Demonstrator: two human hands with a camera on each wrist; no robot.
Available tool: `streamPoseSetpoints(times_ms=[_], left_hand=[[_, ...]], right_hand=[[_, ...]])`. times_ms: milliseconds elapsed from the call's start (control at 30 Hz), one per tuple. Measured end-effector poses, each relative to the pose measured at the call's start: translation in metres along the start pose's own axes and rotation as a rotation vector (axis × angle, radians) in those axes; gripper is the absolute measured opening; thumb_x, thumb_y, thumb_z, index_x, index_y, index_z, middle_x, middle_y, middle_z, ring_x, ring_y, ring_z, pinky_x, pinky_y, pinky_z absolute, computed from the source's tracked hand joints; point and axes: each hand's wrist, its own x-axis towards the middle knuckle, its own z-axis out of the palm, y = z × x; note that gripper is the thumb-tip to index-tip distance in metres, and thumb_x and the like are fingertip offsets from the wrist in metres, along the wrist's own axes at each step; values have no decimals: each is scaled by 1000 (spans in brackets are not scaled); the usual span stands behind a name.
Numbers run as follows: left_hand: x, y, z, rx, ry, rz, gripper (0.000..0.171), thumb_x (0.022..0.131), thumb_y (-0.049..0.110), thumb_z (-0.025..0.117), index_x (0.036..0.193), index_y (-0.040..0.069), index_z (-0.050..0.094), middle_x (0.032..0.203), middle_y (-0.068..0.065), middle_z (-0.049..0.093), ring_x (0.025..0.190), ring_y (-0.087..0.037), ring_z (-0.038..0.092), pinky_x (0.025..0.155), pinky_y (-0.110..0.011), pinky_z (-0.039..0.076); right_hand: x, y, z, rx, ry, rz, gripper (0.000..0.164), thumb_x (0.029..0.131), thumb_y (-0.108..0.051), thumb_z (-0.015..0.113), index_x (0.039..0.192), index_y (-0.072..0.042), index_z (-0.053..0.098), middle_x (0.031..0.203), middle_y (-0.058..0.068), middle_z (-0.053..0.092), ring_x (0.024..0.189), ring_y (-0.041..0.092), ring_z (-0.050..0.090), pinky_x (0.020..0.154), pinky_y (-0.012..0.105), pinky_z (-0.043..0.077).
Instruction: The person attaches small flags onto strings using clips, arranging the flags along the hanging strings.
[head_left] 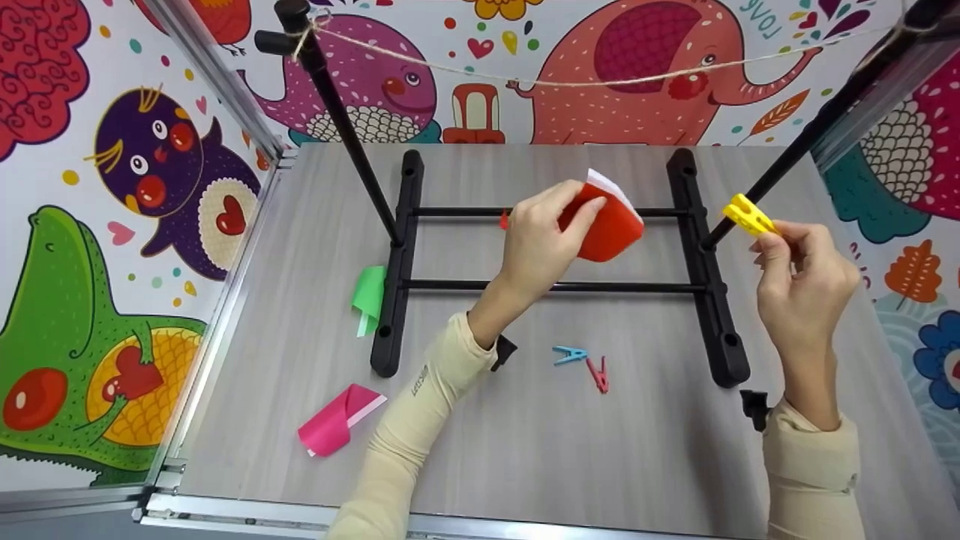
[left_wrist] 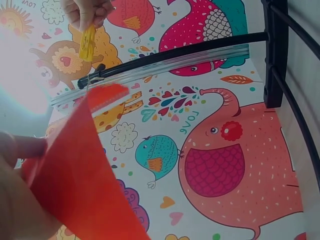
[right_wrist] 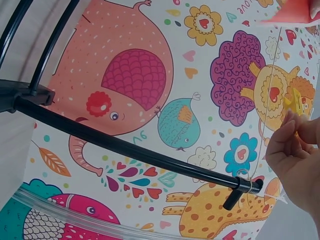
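My left hand pinches a folded red sheet of paper with a white edge, thumb on the near face. In the left wrist view the red sheet hangs from the thumb and fingers. Off to the right, my right hand holds a yellow clothespin between thumb and fingers, beside the rack's right pole. The right wrist view shows the yellow clothespin at the fingertips. A twine line runs between the two black poles, beyond both hands.
A black rack stands on the grey table. On the table lie a blue clothespin, a red clothespin, a pink folded paper and a green paper. Cartoon-printed panels enclose the back and sides.
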Motion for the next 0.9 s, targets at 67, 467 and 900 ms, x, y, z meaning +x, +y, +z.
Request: streamPoseSetpoints(times_ms=[67,467,900], left_hand=[[3,1,2,-9,1,-1,15,99,9,71,106,-4,73,101,-14,76,90,-23,72,83,-18,55],[17,-1,8,-29,-2,5,15,100,8,68,107,-4,73,102,-14,76,90,-23,72,83,-19,55],[23,-8,15,-183,18,-72,13,99,6,70,106,-4,67,102,-16,75,91,-19,73,83,-22,57]], right_hand=[[2,0,0,-6,2,-2,12,95,8,68,99,19,65,82,29,69,74,-19,51,70,5,41],[14,-2,3,-3,9,-11,13,96,8,68,98,19,64,84,31,69,74,-20,52,72,5,42],[22,-1,4,-8,-9,-13,13,97,5,68,99,18,67,85,29,71,74,-19,53,72,4,42]])
